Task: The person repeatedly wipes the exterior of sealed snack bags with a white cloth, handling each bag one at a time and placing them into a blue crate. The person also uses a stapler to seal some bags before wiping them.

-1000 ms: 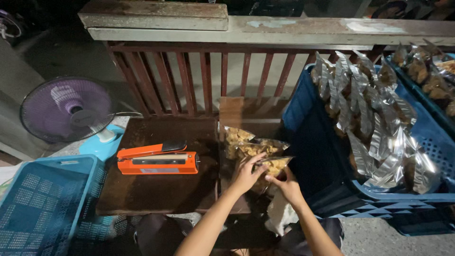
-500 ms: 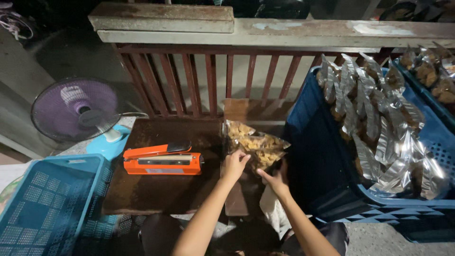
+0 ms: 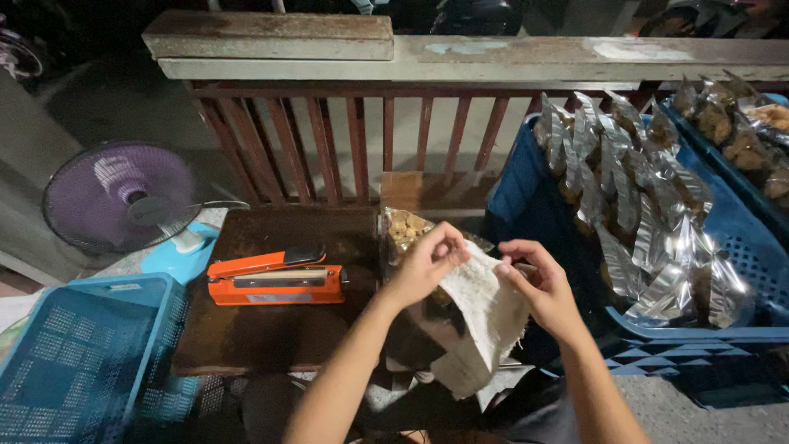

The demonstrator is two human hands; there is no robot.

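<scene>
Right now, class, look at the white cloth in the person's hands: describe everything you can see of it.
The cloth is off-white, coarse-looking woven fabric with a frayed edge, creased and limp. It hangs down from its top edge, which both hands pinch: the left hand at one corner, the right hand at the other. Its lower part droops toward the person's lap. It hangs in front of the dark table and partly hides a snack bag behind it.

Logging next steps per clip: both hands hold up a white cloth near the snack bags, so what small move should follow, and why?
Probably spread the white cloth wider. The left hand and right hand pinch its top edge close together, and it hangs creased above the clear snack bag beside the orange sealer.
</scene>
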